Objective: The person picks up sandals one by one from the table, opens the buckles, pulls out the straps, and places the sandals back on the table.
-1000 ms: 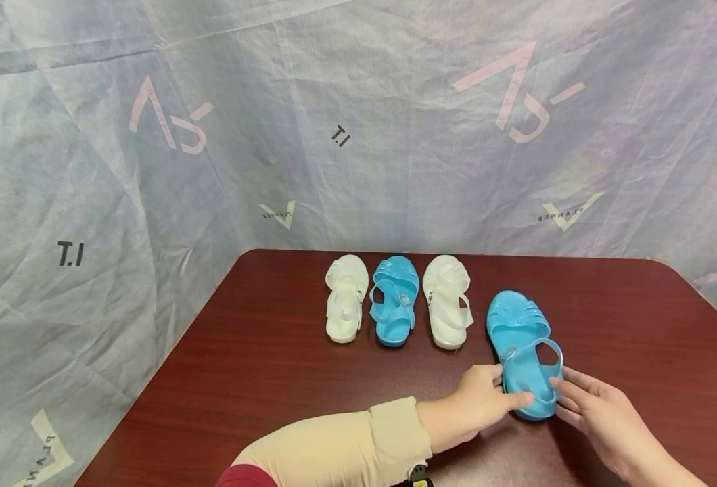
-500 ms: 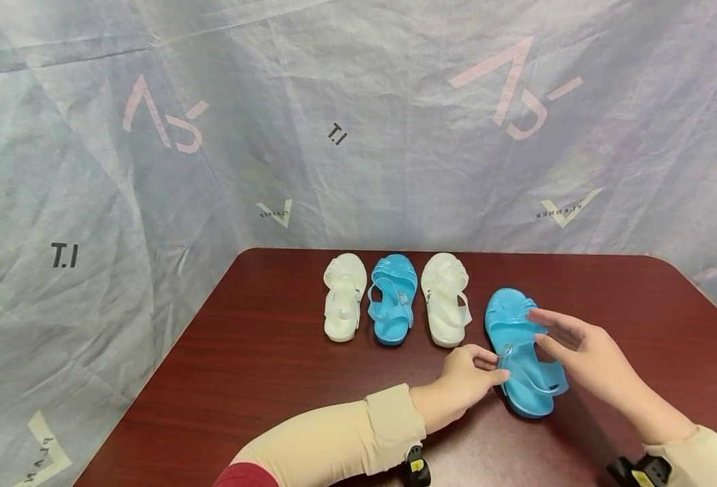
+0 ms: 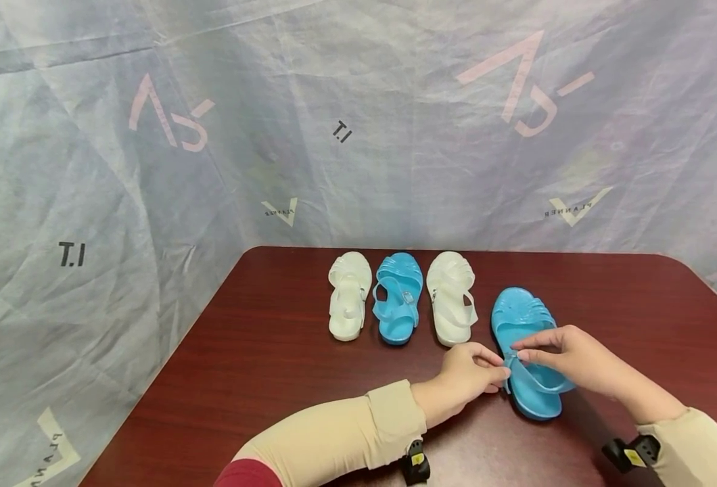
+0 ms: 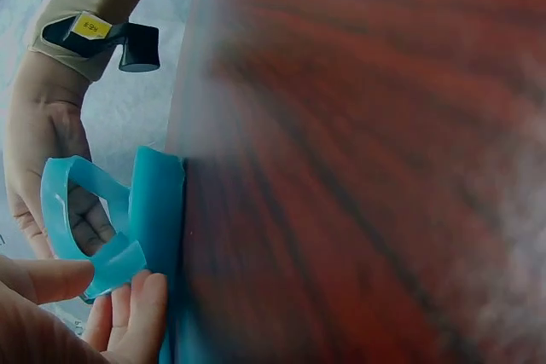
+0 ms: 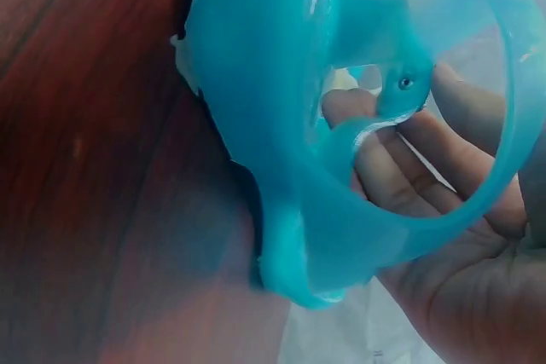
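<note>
A blue jelly sandal [image 3: 523,311] lies on the table, toe pointing away, heel strap turned out to the right. At its left edge my left hand [image 3: 458,379] pinches the side of the ankle strap between thumb and fingers. My right hand [image 3: 584,358] reaches across from the right, thumb and forefinger pinching the strap near the buckle. In the left wrist view the strap end [image 4: 119,268] sits between the left thumb and fingers. A strap piece with a small rivet [image 5: 404,84] shows beside the right fingers in the right wrist view. The fingers partly hide the buckle.
To the left, a white sandal [image 3: 348,297], a second blue sandal [image 3: 398,267] and another white sandal [image 3: 450,270] stand side by side along the back of the brown table [image 3: 261,379]. A grey printed cloth [image 3: 383,176] hangs behind the table.
My right hand has gone from the sandal's heel up beside its toe strap, then left to the buckle area. My left hand has moved from the heel up to the strap's side.
</note>
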### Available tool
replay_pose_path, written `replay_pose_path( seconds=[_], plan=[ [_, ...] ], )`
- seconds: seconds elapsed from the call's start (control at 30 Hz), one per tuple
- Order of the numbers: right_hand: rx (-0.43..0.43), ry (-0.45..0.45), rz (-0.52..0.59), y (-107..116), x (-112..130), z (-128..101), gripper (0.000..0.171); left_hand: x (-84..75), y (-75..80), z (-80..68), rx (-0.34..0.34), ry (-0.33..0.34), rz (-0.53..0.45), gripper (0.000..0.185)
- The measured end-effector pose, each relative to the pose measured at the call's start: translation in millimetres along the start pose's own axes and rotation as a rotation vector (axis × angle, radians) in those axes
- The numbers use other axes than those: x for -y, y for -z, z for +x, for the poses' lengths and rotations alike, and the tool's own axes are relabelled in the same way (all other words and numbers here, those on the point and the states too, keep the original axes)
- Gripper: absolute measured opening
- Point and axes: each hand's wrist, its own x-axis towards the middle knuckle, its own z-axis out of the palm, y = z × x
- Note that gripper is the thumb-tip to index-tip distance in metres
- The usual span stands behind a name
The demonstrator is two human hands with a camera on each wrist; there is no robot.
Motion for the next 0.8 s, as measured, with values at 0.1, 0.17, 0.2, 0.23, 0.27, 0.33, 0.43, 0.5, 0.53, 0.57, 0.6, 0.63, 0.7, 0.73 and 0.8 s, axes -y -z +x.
replay_pose_path(
  seconds=[0.1, 0.17, 0.2, 0.23, 0.27, 0.33, 0.43, 0.5, 0.53, 0.57, 0.6, 0.63, 0.7, 0.73, 0.8],
  plan=[
    [0.016, 0.004, 0.073, 0.5, -3.0, -0.3, 0.033, -0.9, -0.1, 2.3, -0.003, -0.03, 0.05, 0.008],
    [0.039, 0.005, 0.138, 0.0, -5.6, -0.3, 0.034, -1.4, 0.5, 4.2, -0.004, -0.04, 0.093, 0.007],
    [0.054, 0.001, 0.169, -0.1, -7.0, -0.3, 0.035, -1.7, 1.3, 5.2, -0.005, -0.046, 0.127, 0.007],
    [0.066, 0.001, 0.193, -0.2, -8.2, -0.4, 0.036, -2.3, 2.1, 6.2, -0.005, -0.051, 0.157, 0.007],
    [0.08, 0.007, 0.217, -0.2, -9.4, -0.4, 0.036, -2.7, 3.1, 7.2, -0.003, -0.055, 0.174, 0.006],
    [0.096, 0.004, 0.247, 0.2, -11.5, 0.1, 0.037, -4.0, 5.1, 9.1, 0.006, -0.068, 0.21, 0.006],
    [0.1, 0.016, 0.258, 0.0, -13.1, 0.5, 0.039, -6.4, 7.3, 11.5, 0.022, -0.103, 0.244, 0.005],
    [0.098, 0.02, 0.255, -0.9, -13.9, 0.8, 0.04, -7.8, 7.2, 13.2, 0.027, -0.117, 0.248, 0.005],
    [0.096, 0.025, 0.251, -1.5, -14.0, 0.9, 0.041, -8.6, 6.8, 13.9, 0.025, -0.12, 0.246, 0.005],
    [0.093, 0.024, 0.25, -2.2, -13.8, 1.0, 0.041, -9.4, 6.2, 14.5, 0.021, -0.115, 0.241, 0.005],
    [0.093, 0.022, 0.251, -2.9, -13.8, 1.1, 0.041, -10.2, 5.4, 15.0, 0.016, -0.108, 0.229, 0.004],
    [0.094, 0.02, 0.253, -3.5, -13.6, 1.1, 0.042, -11.2, 4.7, 15.4, 0.01, -0.099, 0.217, 0.004],
    [0.093, 0.013, 0.257, -4.3, -13.1, 0.8, 0.041, -13.4, 3.4, 15.9, 0.002, -0.089, 0.211, 0.004],
    [0.093, 0.01, 0.258, -4.4, -12.8, 0.5, 0.041, -14.3, 3.0, 16.1, 0.0, -0.08, 0.208, 0.004],
    [0.086, 0.002, 0.254, -4.2, -12.3, -0.2, 0.041, -15.9, 2.6, 16.5, 0.003, -0.072, 0.193, 0.003]
  ],
)
